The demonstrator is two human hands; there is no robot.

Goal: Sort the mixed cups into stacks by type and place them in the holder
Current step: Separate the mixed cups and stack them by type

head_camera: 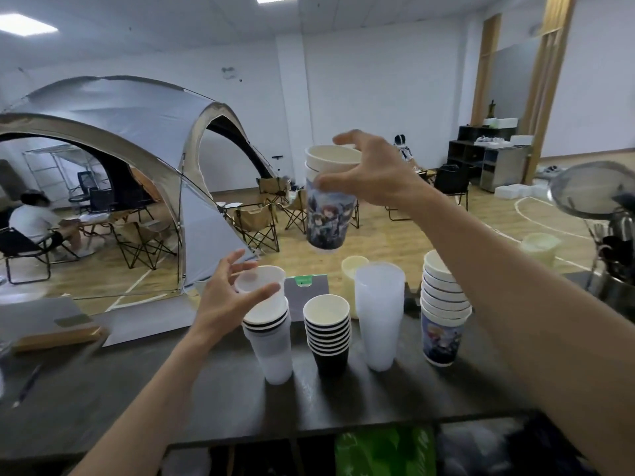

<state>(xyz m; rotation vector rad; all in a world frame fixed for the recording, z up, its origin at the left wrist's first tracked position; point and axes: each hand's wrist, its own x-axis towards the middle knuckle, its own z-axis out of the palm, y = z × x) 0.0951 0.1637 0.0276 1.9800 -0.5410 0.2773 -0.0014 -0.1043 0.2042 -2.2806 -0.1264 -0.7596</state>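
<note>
Four stacks of cups stand in a row on the dark counter (213,400), all below the raised right hand (372,173). That hand is lifted high above the row, its thumb and fingers curled round a short stack of printed cups (330,201), pinching it near the rims so the picture-covered wall hangs beneath the grip in the air. Directly under that hanging stack, on the counter, is the stack of black cups (329,333) with white insides. Further right, below the right forearm, stand a stack of frosted plastic cups (379,314) and then a taller, slightly leaning stack of printed cups on the counter (443,310).

The left hand (228,297) is low and to the left, fingers spread and loosely curved round a clear cup (261,283), thumb on the near side and fingertips at the far rim. That cup sits on top of the mixed stack (271,341), which shows dark rims just under the hand and frosted plastic cups beneath.

Behind the row are a pale yellow cup (350,280) and a grey tent (130,166) further back.
</note>
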